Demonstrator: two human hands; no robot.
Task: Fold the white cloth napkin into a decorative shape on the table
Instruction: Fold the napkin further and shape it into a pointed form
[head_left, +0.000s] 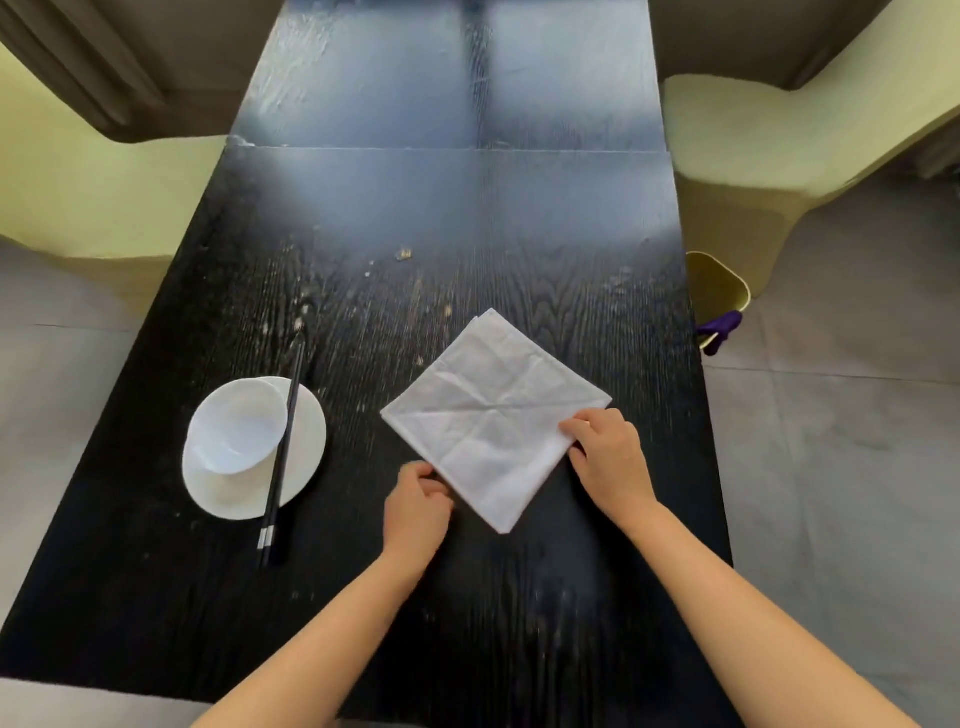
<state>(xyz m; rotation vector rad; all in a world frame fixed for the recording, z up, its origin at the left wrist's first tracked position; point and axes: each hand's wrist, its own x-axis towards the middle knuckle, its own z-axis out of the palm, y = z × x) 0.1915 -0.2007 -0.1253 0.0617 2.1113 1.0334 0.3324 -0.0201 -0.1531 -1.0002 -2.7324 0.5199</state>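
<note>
The white cloth napkin (493, 415) lies flat on the dark wooden table (363, 208), folded into a square and turned like a diamond, with crease lines across it. My right hand (605, 457) pinches the napkin's lower right edge near the right corner. My left hand (415, 504) is curled at the lower left edge, its fingertips touching the cloth there; whether it grips the cloth is hard to tell.
A white bowl (236, 426) sits on a white plate (306, 467) to the left, with black chopsticks (280, 457) laid across them. Pale chairs (737, 156) flank the table. A yellow bin (719, 291) with a purple item stands at the right edge.
</note>
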